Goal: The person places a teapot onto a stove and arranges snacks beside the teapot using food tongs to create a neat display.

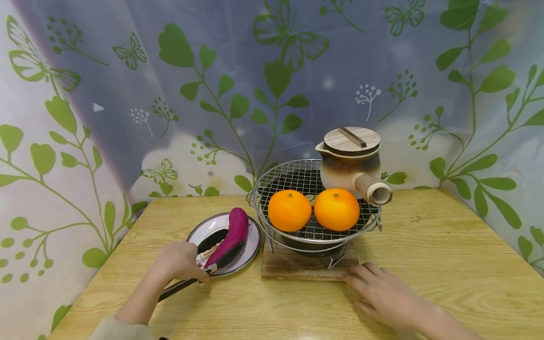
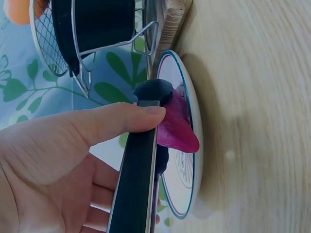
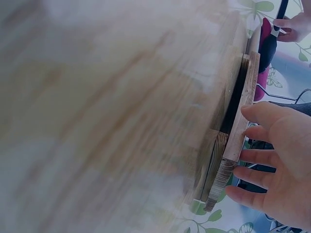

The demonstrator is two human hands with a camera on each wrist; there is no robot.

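Note:
In the head view my left hand (image 1: 180, 261) grips a pair of black-tipped tongs (image 1: 175, 289) by its handles. The tong heads stand on either side of a purple sweet potato (image 1: 238, 231) at the plate (image 1: 254, 245). Seen from the left wrist, the thumb presses on the top arm of the tongs (image 2: 132, 179), and the sweet potato (image 2: 181, 127) lies between the dark tips. My right hand (image 1: 384, 293) has its fingertips at the front right corner of a wooden board (image 1: 293, 270). In the right wrist view its fingers are spread along the board's edge (image 3: 240, 128).
Right of the plate, a round wire grill (image 1: 272, 177) stands over a dark bowl on the board. Two oranges (image 1: 290, 210) sit at its front, and a clay teapot (image 1: 348, 165) with a wooden lid and side handle stands behind them. A patterned cloth (image 1: 212, 118) hangs behind the table.

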